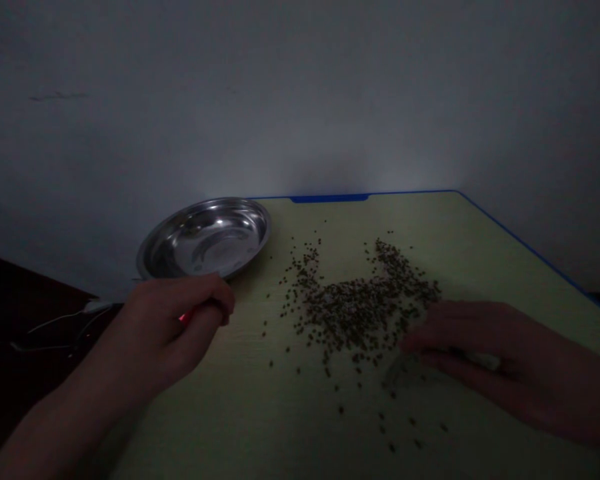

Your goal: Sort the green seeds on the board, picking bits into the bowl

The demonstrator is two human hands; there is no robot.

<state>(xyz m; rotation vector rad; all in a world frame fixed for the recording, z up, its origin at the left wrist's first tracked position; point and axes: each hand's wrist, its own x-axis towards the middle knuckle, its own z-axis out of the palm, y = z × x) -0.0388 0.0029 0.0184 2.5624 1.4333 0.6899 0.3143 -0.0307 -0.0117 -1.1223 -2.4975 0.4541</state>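
Observation:
Small dark beans or seeds [355,310], too dim to name exactly, lie spread in a rough U shape on the pale yellow-green table [240,413]. My left hand [180,327] is closed above the table's left side, just in front of a shiny metal basin [225,250]. A bit of red shows between its thumb and fingers, but what it holds is mostly hidden. At the right edge of the pile, my right hand [475,360] has thumb and fingers brought together, low over the table. Whatever is at its fingertips, if anything, is blurred.
A whitish wall [300,100] rises behind the table, whose blue edge [330,198] runs along the back and right. White cables [45,347] trail over a dark area at the left. Stray grains [391,447] are scattered toward the front.

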